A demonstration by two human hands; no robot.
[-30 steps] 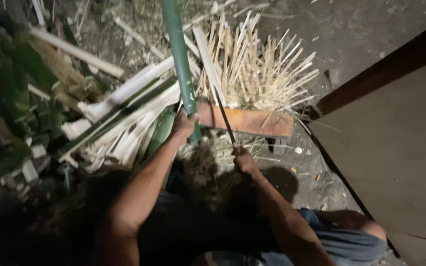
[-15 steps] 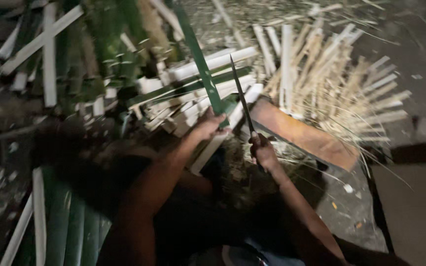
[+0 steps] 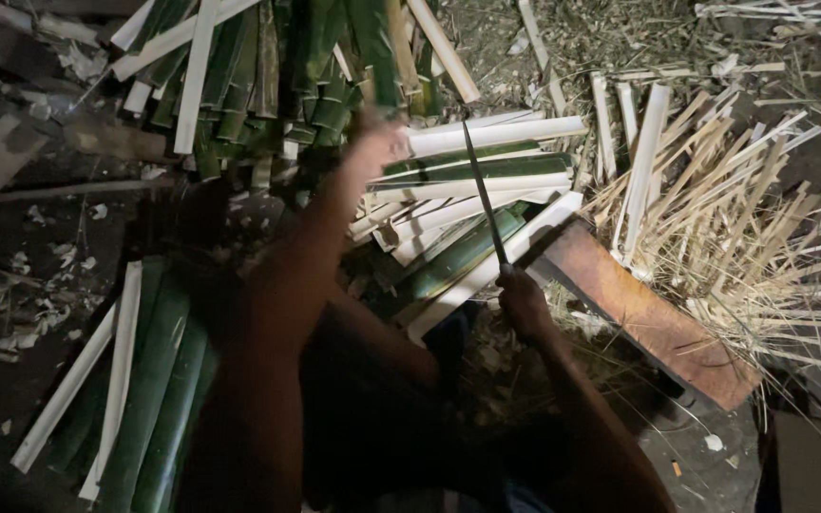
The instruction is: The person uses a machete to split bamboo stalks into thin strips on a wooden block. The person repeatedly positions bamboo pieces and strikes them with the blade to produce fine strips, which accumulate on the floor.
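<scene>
**Knife up, other hand in the green stack**

Fingers (image 3: 525, 294) of my right hand (image 3: 527, 306) are closed round the handle of a knife (image 3: 483, 195), blade standing up and away from me, I judge to keep its edge off my arm. Left hand (image 3: 375, 141) reaches further out into the green bamboo stack (image 3: 268, 66); it is blurred, so I cannot tell whether those fingers grip a piece. Split slats (image 3: 472, 185), pale inside and green-skinned, lie between the two hands. A board (image 3: 653, 318) lies just right of the knife hand, thin splints (image 3: 743, 218) fanned beyond it.
</scene>
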